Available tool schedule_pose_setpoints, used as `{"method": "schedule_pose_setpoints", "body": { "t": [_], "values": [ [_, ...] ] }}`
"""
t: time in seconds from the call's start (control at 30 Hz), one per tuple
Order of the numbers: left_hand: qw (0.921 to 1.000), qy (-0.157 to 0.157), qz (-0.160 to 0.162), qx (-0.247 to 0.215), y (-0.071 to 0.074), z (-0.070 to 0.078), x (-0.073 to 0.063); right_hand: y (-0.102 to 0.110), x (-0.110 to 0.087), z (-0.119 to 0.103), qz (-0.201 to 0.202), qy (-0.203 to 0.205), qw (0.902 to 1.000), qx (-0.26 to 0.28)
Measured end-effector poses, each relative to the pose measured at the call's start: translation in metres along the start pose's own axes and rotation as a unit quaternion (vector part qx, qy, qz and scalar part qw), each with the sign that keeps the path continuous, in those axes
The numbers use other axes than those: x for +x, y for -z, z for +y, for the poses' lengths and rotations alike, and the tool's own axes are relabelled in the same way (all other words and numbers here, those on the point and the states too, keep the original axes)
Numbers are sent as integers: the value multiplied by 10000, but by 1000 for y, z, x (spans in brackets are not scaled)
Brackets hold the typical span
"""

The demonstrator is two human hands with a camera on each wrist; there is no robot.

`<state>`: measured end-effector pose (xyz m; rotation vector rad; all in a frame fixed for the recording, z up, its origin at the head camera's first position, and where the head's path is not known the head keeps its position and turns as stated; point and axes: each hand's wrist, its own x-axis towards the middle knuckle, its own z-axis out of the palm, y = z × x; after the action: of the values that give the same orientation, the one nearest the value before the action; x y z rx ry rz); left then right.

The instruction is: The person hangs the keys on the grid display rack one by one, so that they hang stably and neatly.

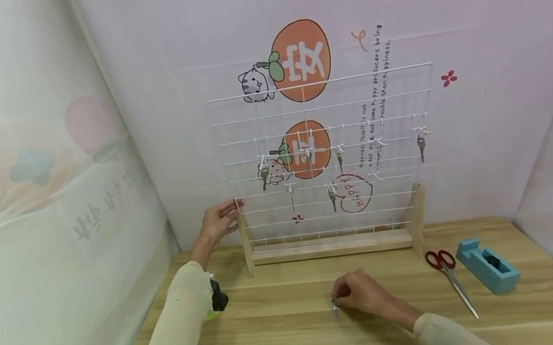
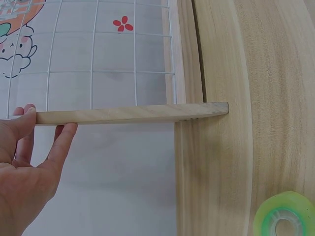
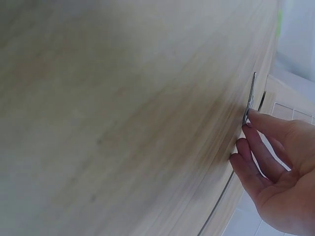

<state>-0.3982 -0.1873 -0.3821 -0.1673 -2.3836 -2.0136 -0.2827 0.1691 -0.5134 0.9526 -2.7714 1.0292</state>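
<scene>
A white wire grid rack (image 1: pixel 290 220) stands on wooden feet at the back of the table. My left hand (image 1: pixel 216 223) grips the upper end of its left wooden post (image 2: pixel 133 114), thumb on one side and fingers on the other. Several keys hang from the grid by white ties, among them one key (image 1: pixel 422 148) at the far right. In front of the rack, my right hand (image 1: pixel 362 293) pinches a small silver key (image 3: pixel 252 91) between thumb and index finger, low over the table. Part of that key is hidden by the fingertips.
Red-handled scissors (image 1: pixel 453 280) lie right of my right hand, beside a blue tape dispenser (image 1: pixel 494 273). A roll of green tape (image 2: pixel 268 209) lies near my left forearm. Printed white cloth (image 1: pixel 173 92) encloses the table (image 1: pixel 284 344) at the back and sides.
</scene>
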Motion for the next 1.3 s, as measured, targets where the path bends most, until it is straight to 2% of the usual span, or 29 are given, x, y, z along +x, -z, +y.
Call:
{"method": "schedule_pose_setpoints", "body": {
  "t": [0.37,0.63,0.9,1.3],
  "values": [
    [10000,44,-39,-35,0,3,-2,1,-1,1,148,102,9998,37],
    [10000,38,-27,36,-1,3,-3,10,-3,-7,431,210,9986,233],
    [10000,-7,23,91,-1,2,-4,26,-3,-9,548,466,9971,260],
    [10000,55,23,34,-1,3,-2,64,-6,-6,634,115,9976,240]
  ]
}}
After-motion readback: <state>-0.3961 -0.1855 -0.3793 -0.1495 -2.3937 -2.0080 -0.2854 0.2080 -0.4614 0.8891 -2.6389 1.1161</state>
